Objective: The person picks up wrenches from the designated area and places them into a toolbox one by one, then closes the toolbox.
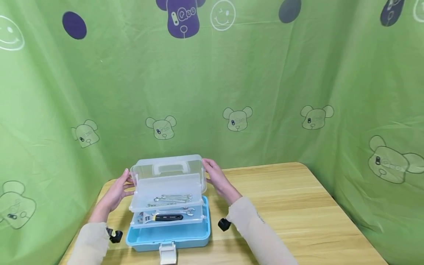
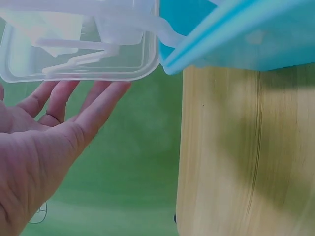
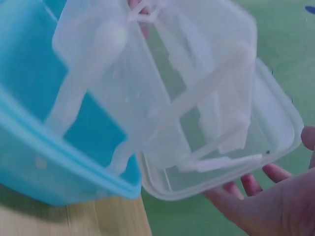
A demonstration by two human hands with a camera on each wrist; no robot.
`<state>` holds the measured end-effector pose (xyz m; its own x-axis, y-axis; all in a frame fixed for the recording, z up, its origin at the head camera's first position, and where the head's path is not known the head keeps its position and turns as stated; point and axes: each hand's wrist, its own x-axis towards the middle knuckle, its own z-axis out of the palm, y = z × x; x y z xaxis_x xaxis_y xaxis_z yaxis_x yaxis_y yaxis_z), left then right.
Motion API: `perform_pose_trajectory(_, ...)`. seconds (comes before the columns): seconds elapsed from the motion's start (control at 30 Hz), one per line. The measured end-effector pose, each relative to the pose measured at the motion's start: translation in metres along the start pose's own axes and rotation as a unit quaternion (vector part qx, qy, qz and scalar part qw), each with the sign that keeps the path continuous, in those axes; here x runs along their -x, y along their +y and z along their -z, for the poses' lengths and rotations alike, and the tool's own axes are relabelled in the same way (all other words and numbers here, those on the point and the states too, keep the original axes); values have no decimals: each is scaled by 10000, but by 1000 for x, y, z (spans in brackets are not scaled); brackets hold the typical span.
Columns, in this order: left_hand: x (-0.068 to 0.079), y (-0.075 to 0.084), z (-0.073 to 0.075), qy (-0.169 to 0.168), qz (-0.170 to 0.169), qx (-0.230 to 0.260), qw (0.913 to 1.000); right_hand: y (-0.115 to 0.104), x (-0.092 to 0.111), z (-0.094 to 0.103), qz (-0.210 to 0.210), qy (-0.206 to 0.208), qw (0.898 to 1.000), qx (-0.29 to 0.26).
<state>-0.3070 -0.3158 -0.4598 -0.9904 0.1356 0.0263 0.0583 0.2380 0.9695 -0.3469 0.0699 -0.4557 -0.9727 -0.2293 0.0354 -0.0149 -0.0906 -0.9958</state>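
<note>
A toolbox with a light blue base (image 1: 193,242) stands on the table, its translucent lid (image 1: 145,167) swung back and two clear trays raised in steps. Several small wrenches (image 1: 175,198) lie in the upper tray (image 1: 145,187). The lower one holds an adjustable wrench (image 1: 169,217) with a black handle, plus other metal pieces. My left hand (image 1: 114,193) is at the lid's left side, fingers extended and touching its rim (image 2: 98,76). At the lid's right side, my right hand (image 1: 218,180) rests its fingers against the edge; its thumb (image 3: 308,137) stands apart from them.
A white latch (image 1: 168,254) hangs down in front of the base. The wooden table (image 1: 281,206) extends to the right. Green curtains (image 1: 265,73) with bear prints surround the table. White link arms (image 3: 197,91) join the trays to the base.
</note>
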Motion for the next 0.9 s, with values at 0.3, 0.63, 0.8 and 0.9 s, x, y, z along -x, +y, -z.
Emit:
perform_pose_trajectory(0.3,9,5,1,173,-5,-43,9998,-10,12,-8,-39,-56,9999,101)
perform_pose_trajectory(0.63,21,5,2,-202,-29,-43,9998,-10,19,4,-285,-694,9952,622)
perform_pose_trajectory(0.8,28,1,2,-252,-92,73,9996,-11,23,10,-370,-1042,9906,809)
perform_pose_trajectory(0.9,32,-4,3,-351,-322,294,9984,-13,26,13,-454,-1300,9867,864)
